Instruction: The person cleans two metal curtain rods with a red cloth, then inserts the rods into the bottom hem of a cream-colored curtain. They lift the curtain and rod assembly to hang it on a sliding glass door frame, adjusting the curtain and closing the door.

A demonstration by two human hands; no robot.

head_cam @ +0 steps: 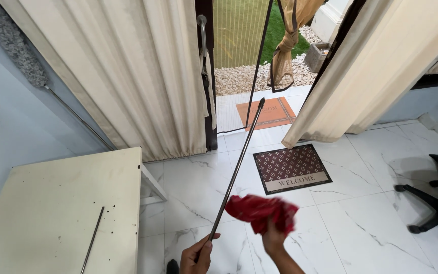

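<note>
Closest to the camera, the left hand (197, 255) is closed around the lower end of a thin dark metal rod (236, 170), which slants up and away from it toward the open doorway. Just right of the rod, the right hand (274, 238) grips a crumpled red cloth (261, 210), blurred, held very near the rod's lower part; I cannot tell if the cloth touches it. Beyond the rod's middle lies 1 dark patterned doormat (291, 168) on the white marble floor (366, 223), and an orange mat (271, 112) lies near the rod's tip. Left of the rod stands a cream table (51, 203) with 1 second rod (92, 239) on it. Cream curtains (143, 76) hang on both sides of the rod's tip.
</note>
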